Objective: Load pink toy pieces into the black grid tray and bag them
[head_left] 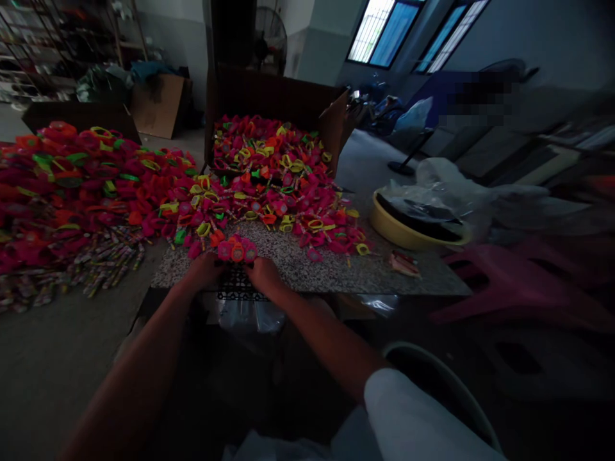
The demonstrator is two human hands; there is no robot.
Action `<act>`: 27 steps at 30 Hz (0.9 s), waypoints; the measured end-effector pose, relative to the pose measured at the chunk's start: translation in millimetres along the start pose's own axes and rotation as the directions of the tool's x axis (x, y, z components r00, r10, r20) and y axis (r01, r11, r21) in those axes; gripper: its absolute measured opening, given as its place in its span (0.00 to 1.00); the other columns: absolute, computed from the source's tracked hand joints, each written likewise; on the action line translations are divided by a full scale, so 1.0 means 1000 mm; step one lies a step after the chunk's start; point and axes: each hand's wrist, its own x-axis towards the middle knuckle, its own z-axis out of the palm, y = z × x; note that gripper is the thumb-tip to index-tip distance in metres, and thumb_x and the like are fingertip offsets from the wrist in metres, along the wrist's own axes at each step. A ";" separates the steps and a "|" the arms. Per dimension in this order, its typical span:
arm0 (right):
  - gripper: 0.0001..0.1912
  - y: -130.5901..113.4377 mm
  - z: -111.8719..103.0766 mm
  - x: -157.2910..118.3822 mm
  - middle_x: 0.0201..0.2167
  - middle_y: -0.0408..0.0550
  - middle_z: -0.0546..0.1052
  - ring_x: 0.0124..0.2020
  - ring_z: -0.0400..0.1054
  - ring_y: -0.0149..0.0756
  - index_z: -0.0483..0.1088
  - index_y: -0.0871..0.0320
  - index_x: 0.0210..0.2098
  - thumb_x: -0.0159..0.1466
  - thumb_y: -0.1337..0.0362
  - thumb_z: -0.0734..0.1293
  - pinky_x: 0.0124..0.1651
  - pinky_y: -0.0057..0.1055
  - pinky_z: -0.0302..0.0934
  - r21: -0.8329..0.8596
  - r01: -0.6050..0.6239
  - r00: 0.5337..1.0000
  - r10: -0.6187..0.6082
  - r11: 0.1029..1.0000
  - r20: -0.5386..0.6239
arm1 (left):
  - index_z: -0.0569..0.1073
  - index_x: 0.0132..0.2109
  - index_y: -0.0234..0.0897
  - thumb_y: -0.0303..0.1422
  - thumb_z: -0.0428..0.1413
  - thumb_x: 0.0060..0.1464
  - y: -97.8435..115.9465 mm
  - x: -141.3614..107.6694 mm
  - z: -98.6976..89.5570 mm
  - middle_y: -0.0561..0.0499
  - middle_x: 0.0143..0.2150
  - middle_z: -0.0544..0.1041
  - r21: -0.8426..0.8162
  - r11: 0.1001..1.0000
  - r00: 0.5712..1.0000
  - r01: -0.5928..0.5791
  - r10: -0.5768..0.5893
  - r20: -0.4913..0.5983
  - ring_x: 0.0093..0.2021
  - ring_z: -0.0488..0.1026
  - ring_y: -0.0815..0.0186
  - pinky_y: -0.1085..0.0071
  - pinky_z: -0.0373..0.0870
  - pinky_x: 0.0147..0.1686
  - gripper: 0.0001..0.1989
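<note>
A short row of pink and orange toy watches (237,250) stands at the front edge of the speckled table (379,276). Just below it is a black plastic lattice rack (240,288). My left hand (206,270) is closed at the left side of the rack's upper edge, close under the watches. On the opposite side, my right hand (265,276) is closed at that same edge. Fingertips of both hands are dim and partly hidden. Clear plastic bags (250,315) hang below the rack.
Loose toy watches (283,198) spread from a large open cardboard box (273,89) across the table. Another big heap (72,186) lies at left, with printed tubes (110,266) before it. A yellow basin (408,234) holds plastic bags. Pink stools (519,282) stand right.
</note>
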 end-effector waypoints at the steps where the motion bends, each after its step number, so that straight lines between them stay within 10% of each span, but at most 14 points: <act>1: 0.06 0.003 -0.004 0.003 0.40 0.52 0.86 0.48 0.79 0.42 0.83 0.56 0.41 0.68 0.63 0.73 0.47 0.27 0.66 0.030 0.037 0.999 -0.038 0.999 0.035 | 0.84 0.50 0.40 0.39 0.62 0.57 -0.001 0.001 0.001 0.43 0.47 0.86 0.012 1.000 1.000 -0.001 0.001 0.003 0.51 0.82 0.52 0.66 0.76 0.50 0.16; 5: 0.08 0.028 -0.042 0.031 0.31 0.47 0.84 0.37 0.79 0.39 0.83 0.56 0.37 0.69 0.68 0.69 0.42 0.26 0.67 0.095 0.033 0.979 -0.051 0.995 0.195 | 0.83 0.51 0.39 0.39 0.61 0.58 -0.006 0.004 0.003 0.43 0.49 0.86 0.061 0.998 1.000 -0.008 0.006 0.027 0.52 0.82 0.53 0.66 0.75 0.50 0.16; 9: 0.17 0.061 -0.093 0.085 0.49 0.57 0.83 0.51 0.78 0.44 0.78 0.60 0.56 0.74 0.68 0.61 0.52 0.31 0.67 -0.146 -0.173 0.957 0.132 0.974 -0.258 | 0.82 0.54 0.38 0.39 0.59 0.59 -0.008 0.004 0.003 0.42 0.51 0.85 0.089 0.996 0.999 -0.031 0.028 0.036 0.53 0.81 0.53 0.66 0.75 0.52 0.18; 12: 0.23 0.079 -0.109 0.113 0.60 0.64 0.77 0.57 0.75 0.49 0.71 0.62 0.65 0.71 0.71 0.63 0.56 0.36 0.67 -0.285 -0.276 0.942 0.199 0.918 -0.269 | 0.82 0.54 0.39 0.38 0.59 0.60 -0.006 0.004 0.001 0.42 0.51 0.85 0.070 0.997 0.999 -0.029 0.026 0.046 0.52 0.82 0.53 0.66 0.74 0.50 0.18; 19: 0.16 0.078 -0.080 0.093 0.59 0.62 0.76 0.59 0.72 0.50 0.79 0.59 0.56 0.72 0.65 0.67 0.61 0.37 0.65 -0.384 -0.066 0.989 0.009 0.921 -0.149 | 0.83 0.51 0.37 0.39 0.60 0.59 -0.005 0.004 0.002 0.42 0.46 0.86 0.071 0.997 0.999 0.020 -0.023 0.040 0.48 0.82 0.53 0.66 0.75 0.47 0.16; 27: 0.16 0.086 -0.068 0.071 0.54 0.50 0.82 0.56 0.74 0.41 0.80 0.56 0.55 0.70 0.70 0.67 0.60 0.33 0.65 -0.095 0.123 0.992 -0.126 0.988 -0.021 | 0.82 0.50 0.37 0.37 0.58 0.58 -0.009 0.003 0.001 0.42 0.48 0.85 0.056 0.998 0.999 -0.028 0.027 0.032 0.50 0.82 0.53 0.66 0.75 0.49 0.16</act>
